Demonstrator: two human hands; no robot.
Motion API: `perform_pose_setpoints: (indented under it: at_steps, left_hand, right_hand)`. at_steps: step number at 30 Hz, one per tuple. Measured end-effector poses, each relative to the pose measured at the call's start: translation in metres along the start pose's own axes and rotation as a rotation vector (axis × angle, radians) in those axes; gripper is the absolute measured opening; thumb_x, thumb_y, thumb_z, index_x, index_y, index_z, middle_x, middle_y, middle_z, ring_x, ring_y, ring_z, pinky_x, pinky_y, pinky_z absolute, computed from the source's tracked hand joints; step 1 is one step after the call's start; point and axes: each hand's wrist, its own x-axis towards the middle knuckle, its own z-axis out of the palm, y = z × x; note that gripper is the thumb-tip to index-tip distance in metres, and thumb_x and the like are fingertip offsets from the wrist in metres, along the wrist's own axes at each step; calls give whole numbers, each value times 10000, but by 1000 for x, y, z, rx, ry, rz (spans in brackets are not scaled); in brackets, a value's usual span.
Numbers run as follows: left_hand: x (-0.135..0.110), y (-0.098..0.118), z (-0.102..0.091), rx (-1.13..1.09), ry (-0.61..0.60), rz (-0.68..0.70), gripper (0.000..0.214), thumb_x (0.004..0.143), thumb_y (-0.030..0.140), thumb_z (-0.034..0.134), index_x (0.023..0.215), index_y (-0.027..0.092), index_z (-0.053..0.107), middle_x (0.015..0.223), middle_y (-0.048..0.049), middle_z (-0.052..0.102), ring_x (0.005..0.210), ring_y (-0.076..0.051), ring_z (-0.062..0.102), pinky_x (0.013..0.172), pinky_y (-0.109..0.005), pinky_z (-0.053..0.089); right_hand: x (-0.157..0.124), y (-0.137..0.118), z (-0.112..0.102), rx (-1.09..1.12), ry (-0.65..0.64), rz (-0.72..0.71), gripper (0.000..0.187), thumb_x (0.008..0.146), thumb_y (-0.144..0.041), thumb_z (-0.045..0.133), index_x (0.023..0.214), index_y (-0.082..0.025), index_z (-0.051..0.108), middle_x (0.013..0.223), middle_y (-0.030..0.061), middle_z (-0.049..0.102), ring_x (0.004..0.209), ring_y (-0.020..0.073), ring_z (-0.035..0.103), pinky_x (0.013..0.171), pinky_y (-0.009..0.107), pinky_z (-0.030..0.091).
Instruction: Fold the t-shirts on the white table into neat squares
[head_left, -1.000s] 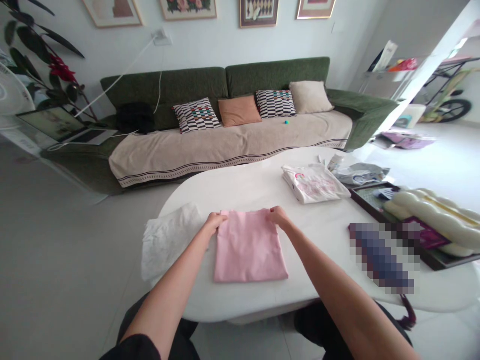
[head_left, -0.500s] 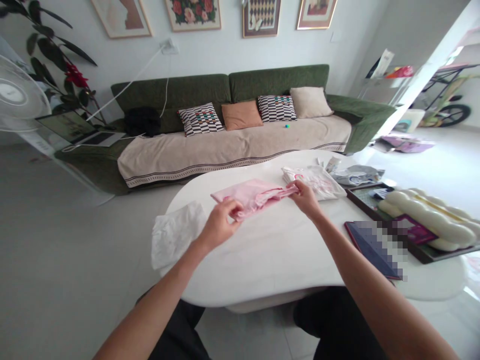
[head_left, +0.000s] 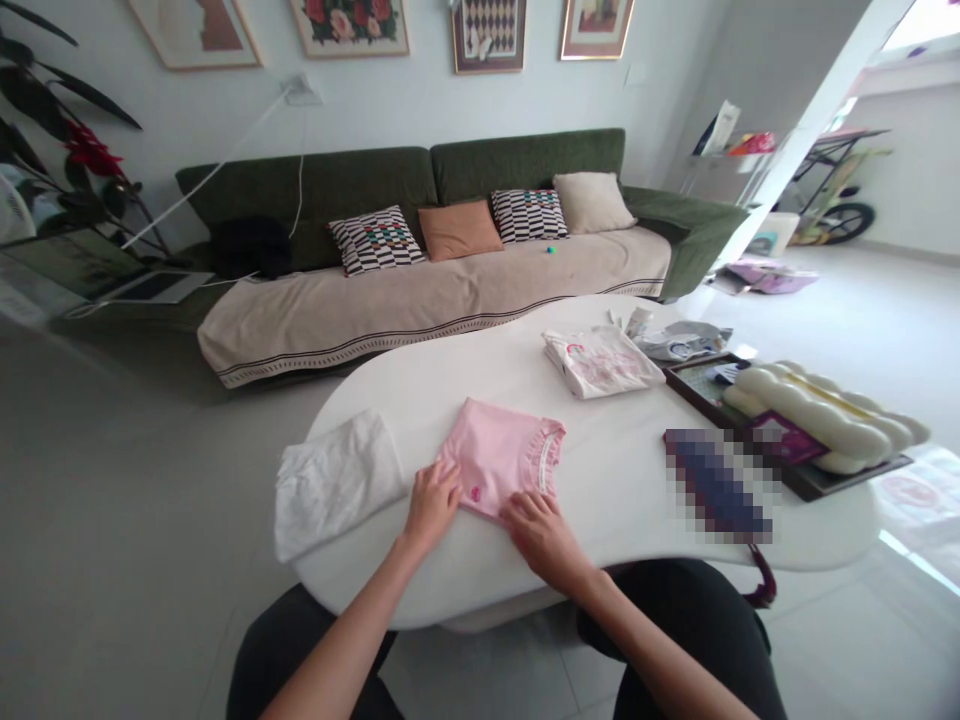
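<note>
A pink garment (head_left: 495,450) lies folded flat on the white table (head_left: 450,370), with a ruffled, gathered edge on its right and a small dark pink emblem near its lower left. On its left edge rest the fingers of my left hand (head_left: 433,505), laid on the cloth. My right hand (head_left: 540,530) lies palm down across the near right corner, fingers extended over the fabric. Left of the pink garment is a folded white garment (head_left: 337,480), partly over the table's edge. Farther back on the right sits a folded white garment with a pink print (head_left: 600,360).
A dark tray (head_left: 817,485) on the right carries a cream, puffy-looking object (head_left: 817,405). Before it lies a blurred-out dark item (head_left: 716,485). A crumpled silvery package (head_left: 686,340) is behind. Beyond the table stands a green sofa (head_left: 525,155) with several cushions.
The pink garment, held raised between both hands before, now lies flat on the table, nearer to me. Both hands have come down onto it, the right one moving left. The view has shifted slightly.
</note>
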Motion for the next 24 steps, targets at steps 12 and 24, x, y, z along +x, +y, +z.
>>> perform_pose_setpoints:
  at_steps: [12, 24]
  left_hand:
    - [-74, 113, -17, -593, -391, 277, 322, 788, 276, 532, 1105, 262, 583, 1181, -32, 535, 1060, -169, 507, 934, -287, 396]
    - [74, -1, 27, -598, -33, -441, 225, 765, 196, 516, 935, 123, 643, 883, -98, 678, 835, -178, 620, 773, -283, 456]
  right_hand:
    - [3, 88, -40, -217, 106, 520, 289, 826, -177, 386, 1062, -183, 553, 1303, 153, 431, 1192, 267, 400, 884, 426, 363]
    - [14, 105, -21, 155, 338, 863, 334, 820, -360, 401, 1037, -152, 547, 825, 77, 618, 740, 169, 577, 635, 255, 407]
